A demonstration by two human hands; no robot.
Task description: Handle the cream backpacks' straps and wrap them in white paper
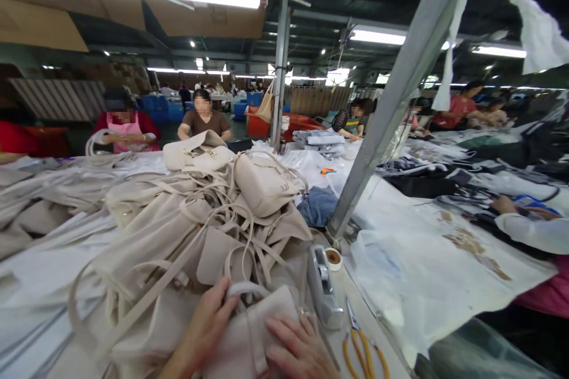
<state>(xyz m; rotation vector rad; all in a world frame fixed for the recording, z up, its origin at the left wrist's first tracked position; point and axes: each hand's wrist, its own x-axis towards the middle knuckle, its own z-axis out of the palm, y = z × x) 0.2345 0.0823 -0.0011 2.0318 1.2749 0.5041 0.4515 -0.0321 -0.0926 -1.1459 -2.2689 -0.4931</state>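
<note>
A cream backpack (249, 337) lies right in front of me at the bottom of the view. My left hand (207, 328) rests on its top edge, fingers curled up against the rounded carry handle (249, 289). My right hand (300, 352) lies flat on the bag's front panel, fingers spread. Behind the bag rises a heap of more cream backpacks (208, 213) with tangled straps.
A tape dispenser (322, 287), a small tape roll (333, 259) and yellow-handled pliers (362, 349) lie to the right of the bag. A slanted metal post (391, 100) stands beyond. White sheets (418, 260) cover the table. Other people sit at the far side and on the right.
</note>
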